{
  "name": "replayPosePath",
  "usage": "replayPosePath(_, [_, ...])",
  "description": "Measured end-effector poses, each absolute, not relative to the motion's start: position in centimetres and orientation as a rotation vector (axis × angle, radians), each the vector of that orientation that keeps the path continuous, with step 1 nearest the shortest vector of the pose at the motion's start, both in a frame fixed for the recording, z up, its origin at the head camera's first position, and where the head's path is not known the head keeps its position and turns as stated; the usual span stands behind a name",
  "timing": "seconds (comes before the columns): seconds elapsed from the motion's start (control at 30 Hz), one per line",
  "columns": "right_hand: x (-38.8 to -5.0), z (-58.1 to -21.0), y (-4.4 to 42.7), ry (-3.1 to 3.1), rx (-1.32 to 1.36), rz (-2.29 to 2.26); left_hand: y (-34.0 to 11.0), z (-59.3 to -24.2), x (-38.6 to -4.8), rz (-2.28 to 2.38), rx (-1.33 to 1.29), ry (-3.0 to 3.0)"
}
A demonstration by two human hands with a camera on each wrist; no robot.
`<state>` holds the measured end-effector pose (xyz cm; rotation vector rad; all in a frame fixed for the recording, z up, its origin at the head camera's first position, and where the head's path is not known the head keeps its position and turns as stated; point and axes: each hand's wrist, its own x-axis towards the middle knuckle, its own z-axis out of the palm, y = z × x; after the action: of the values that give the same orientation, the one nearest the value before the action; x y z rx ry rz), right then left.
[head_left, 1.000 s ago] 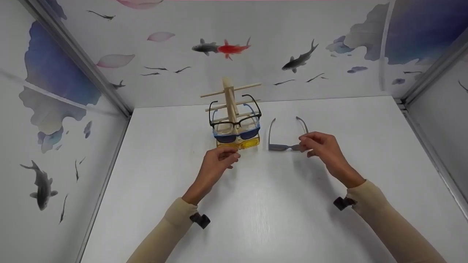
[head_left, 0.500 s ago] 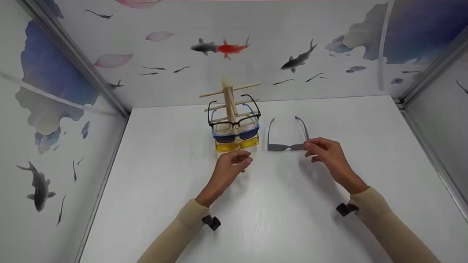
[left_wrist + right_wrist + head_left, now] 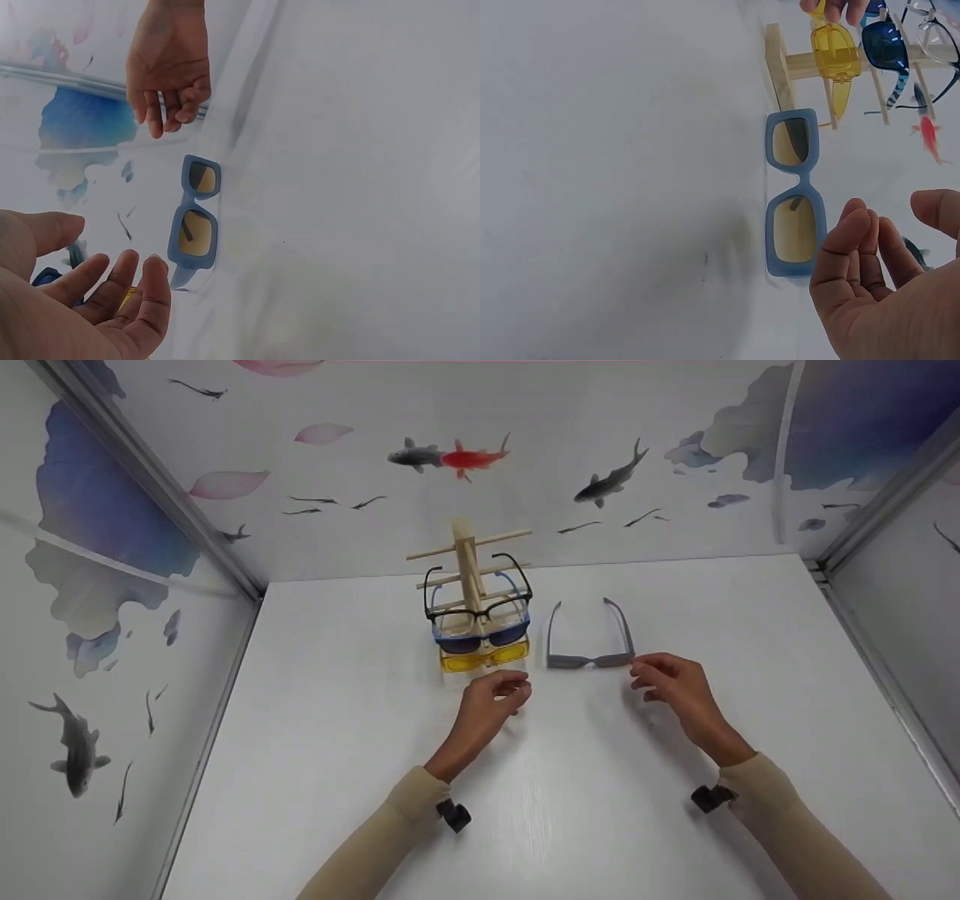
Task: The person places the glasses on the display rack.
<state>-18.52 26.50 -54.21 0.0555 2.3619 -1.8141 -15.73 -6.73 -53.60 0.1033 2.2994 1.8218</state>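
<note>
Grey-blue sunglasses stand on the table with their arms pointing to the back wall. Just off their right corner is my right hand, fingers loosely bent; in the right wrist view its thumb is apart from the fingers and nothing lies between them. My left hand hovers in front of the rack, relaxed and holding nothing. On the wooden glasses rack hang black-framed glasses, blue sunglasses with dark lenses and, lowest, yellow glasses.
The white table is bounded by a printed back wall and side walls. The rack stands near the back wall, left of the grey-blue sunglasses. Its top peg bears no glasses.
My left hand has moved right, away from the yellow glasses. My right hand has let go of the grey-blue sunglasses and drawn slightly right and back. The sunglasses stay in place.
</note>
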Motion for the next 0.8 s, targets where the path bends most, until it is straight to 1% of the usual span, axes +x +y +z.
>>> replayPosePath(0.5, [-18.7, -55.8, 27.0, 2.405, 0.127, -1.815, -4.3, -56.0, -16.5, 1.801, 0.137, 2.378])
replayPosePath(0.8, [-19.1, -56.3, 27.2, 2.414, 0.186, -1.785, -2.8, -57.0, -17.2, 1.764, 0.068, 2.398])
